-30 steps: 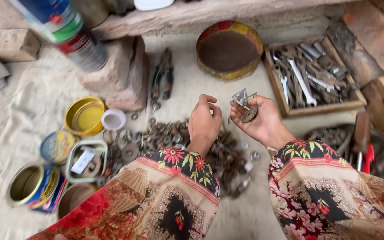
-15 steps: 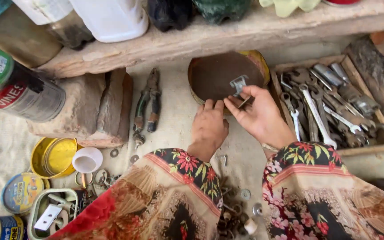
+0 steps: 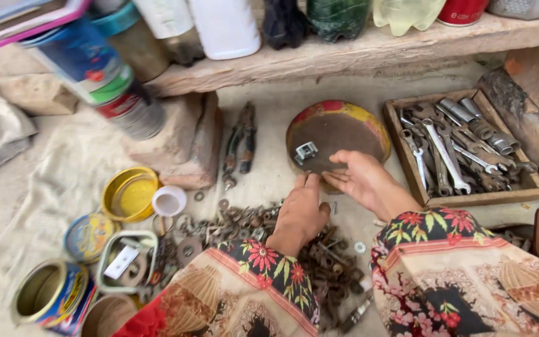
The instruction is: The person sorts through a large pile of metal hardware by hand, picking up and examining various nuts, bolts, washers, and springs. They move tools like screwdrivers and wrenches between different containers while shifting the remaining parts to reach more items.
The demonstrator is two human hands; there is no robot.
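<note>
Head view, single camera. A second ago the right hand (image 3: 369, 182) held a small grey metal bracket (image 3: 305, 151) up between the hands; that bracket now lies alone inside the round, rusty brown tin with the red-and-yellow rim (image 3: 378, 128), just ahead of the fingertips. The right hand is now empty, palm down and fingers spread, over the tin's near edge. The left hand (image 3: 299, 212) is loosely flat with fingers together, holds nothing, and touches the tin's near rim. Judgement: one piece has been sorted out of the heap into the tin.

Count:
- One bracket in the tin.
- One heap of rusty washers, nuts and bolts (image 3: 244, 224) beneath and behind the wrists; pieces too many to count.
- One wooden tray of grey spanners (image 3: 456, 146) right of the right hand; spanners overlap, number uncertain.
- One pair of dark pliers (image 3: 239, 145) ahead-left of the left hand.
- One open yellow tin lid (image 3: 130, 195) and one white cup (image 3: 169, 201), far left.
</note>
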